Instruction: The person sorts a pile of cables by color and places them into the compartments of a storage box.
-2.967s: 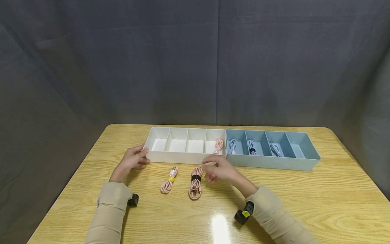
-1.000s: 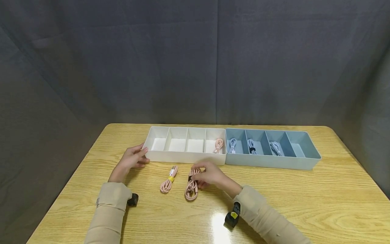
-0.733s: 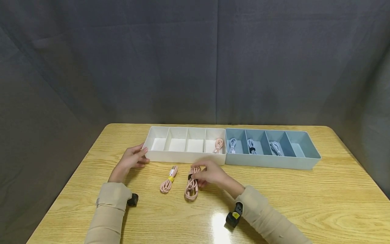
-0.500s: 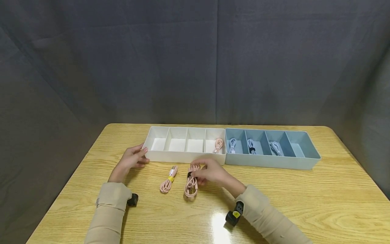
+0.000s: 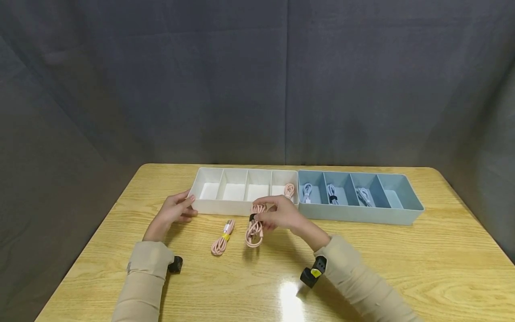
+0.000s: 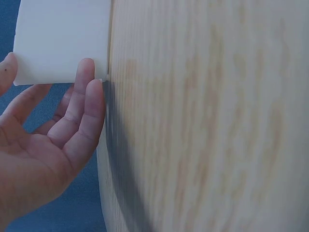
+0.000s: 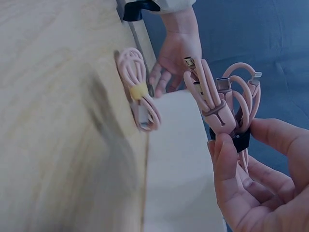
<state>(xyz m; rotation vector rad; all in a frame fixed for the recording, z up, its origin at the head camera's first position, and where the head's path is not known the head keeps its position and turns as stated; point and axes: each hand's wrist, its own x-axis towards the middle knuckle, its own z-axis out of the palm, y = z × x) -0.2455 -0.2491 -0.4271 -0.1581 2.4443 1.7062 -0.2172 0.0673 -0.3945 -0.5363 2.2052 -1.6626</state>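
My right hand (image 5: 281, 213) pinches a coiled pink charging cable (image 5: 254, 234) at its black strap, above the table and just in front of the white box (image 5: 225, 206). In the right wrist view several metal connectors stick out of this pink cable (image 7: 217, 108). My left hand (image 5: 172, 212) rests against the left end of the white box, thumb at its front corner and fingers loosely extended, as the left wrist view also shows. Between the hands a second pink cable (image 5: 219, 245) with a yellow strap lies on the table. Another pink cable (image 5: 289, 190) sits in the box's rightmost compartment, partly hidden by my right hand.
A blue-grey divided box (image 5: 358, 213) adjoins the white box on the right. Bluish cables (image 5: 307, 192) lie in its first three compartments from the left. Both boxes stand towards the back of the wooden table (image 5: 225, 290), before a dark curtain (image 5: 225, 89).
My right hand has moved left to the black-strapped pink cable, taken hold of it and raised it off the table towards the white box. My left hand has stayed put.
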